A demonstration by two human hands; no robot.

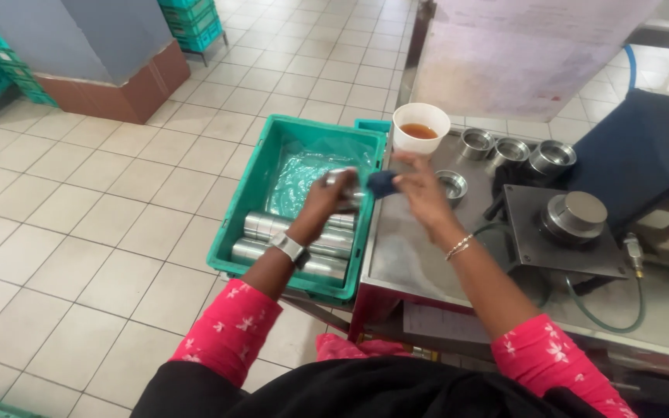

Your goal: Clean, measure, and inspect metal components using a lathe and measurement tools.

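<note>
Over the green crate [245, 201] — left grip [327, 197] holds a metal cylinder [344, 190], right grip [416, 182] pinches a blue cloth [382, 183] — best wiped turning slowly.

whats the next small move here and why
Probably bring the blue cloth in the right hand onto the metal cylinder and wipe it. The left hand holds that cylinder up over the green crate, and the cloth already sits right beside its end.

A white cup [420, 126] of brown liquid stands near metal rings [511, 149] on the bench [412, 255].
</note>
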